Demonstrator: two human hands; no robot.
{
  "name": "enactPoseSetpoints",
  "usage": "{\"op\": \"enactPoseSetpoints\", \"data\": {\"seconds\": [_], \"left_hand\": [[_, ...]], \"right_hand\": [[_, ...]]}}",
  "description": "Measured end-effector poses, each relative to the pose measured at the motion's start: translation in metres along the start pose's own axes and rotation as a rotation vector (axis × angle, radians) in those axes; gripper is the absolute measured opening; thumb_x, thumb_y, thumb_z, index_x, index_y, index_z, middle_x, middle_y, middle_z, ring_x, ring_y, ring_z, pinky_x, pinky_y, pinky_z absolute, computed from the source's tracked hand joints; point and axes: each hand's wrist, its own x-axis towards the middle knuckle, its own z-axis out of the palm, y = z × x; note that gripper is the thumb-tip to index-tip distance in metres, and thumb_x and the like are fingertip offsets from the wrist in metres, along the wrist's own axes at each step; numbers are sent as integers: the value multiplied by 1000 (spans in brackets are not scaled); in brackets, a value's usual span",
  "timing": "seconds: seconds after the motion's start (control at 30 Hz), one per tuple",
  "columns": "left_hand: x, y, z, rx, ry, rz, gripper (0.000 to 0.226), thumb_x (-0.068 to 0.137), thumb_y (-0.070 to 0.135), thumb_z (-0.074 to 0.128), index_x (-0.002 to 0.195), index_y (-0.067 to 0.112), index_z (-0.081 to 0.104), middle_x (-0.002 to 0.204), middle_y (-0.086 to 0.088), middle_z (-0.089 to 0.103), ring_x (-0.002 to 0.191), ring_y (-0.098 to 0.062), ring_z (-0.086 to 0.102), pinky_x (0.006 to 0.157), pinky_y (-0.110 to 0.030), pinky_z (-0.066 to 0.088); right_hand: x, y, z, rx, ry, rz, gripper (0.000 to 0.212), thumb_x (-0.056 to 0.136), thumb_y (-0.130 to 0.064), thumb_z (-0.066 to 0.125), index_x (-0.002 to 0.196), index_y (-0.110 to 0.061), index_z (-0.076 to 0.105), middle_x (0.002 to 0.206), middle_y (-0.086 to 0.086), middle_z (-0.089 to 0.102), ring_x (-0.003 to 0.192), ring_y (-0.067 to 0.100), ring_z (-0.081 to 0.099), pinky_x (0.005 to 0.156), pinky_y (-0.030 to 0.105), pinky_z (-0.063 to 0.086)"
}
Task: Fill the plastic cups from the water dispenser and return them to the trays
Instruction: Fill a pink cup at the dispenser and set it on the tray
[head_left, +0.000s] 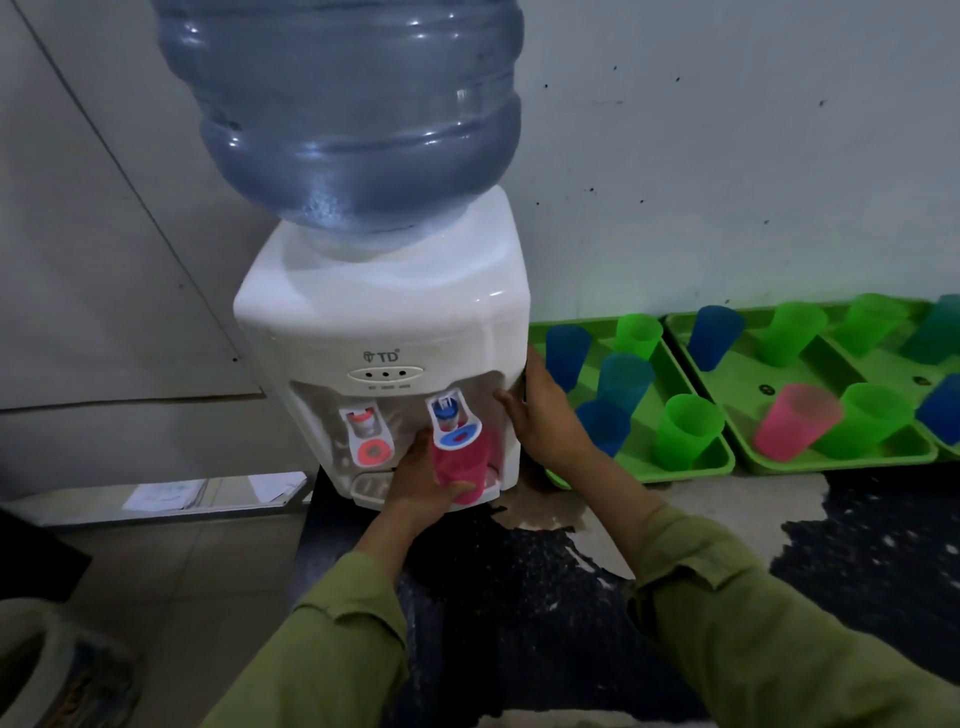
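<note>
Olive-sleeved left hand (415, 486) grips pink cup (462, 462) beneath blue tap (453, 422) of dispenser (384, 322); right hand (545, 415) lies flat-fingered against its side.

Hidden parts
The water bottle (358, 104) runs past the top edge; the blue tap lever (457, 435) hides the rim of the pink cup (461, 465).

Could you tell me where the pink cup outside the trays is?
The pink cup is at head-view centre, held by the left hand under the blue tap.
</note>
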Motion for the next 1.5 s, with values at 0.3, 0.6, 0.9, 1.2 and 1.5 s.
{"op": "enactPoseSetpoints", "data": {"seconds": [0.3,0.6,0.9,1.2,1.5], "left_hand": [[1,-3,1,1,18,-15,79,66,20,82,133,10,42,136,-10,49,124,-27,48,105,-37,38],[0,-7,2,-41,20,13,81,66,20,83,135,11,41,137,-10,47,126,-27,46,107,-42,37],[1,-13,4,-164,36,-4,81,60,16,86,130,12,44,129,-7,56,116,-22,55,101,-41,44],[-2,-21,16,-337,78,-5,68,62,10,83,113,33,44,106,16,56,91,13,52,69,4,39],[0,-29,20,-436,59,-50,68,66,9,81,120,29,44,110,14,55,92,4,54,67,1,42]], "right_hand": [[2,5,0,8,9,-25,57,93,-18,53,142,-7,25,135,12,47,121,26,48,97,34,43],[2,5,-2,-20,-9,-27,60,94,-20,52,144,-6,22,140,13,43,126,27,44,102,39,41],[2,4,0,6,15,-12,59,94,-22,52,144,-8,23,139,10,45,124,23,46,100,33,42],[1,0,3,43,45,-9,56,94,-18,52,142,-6,26,139,9,45,123,19,46,102,30,40],[1,0,5,92,57,21,56,93,-16,54,140,-7,26,132,7,47,113,8,43,92,18,39]]}}
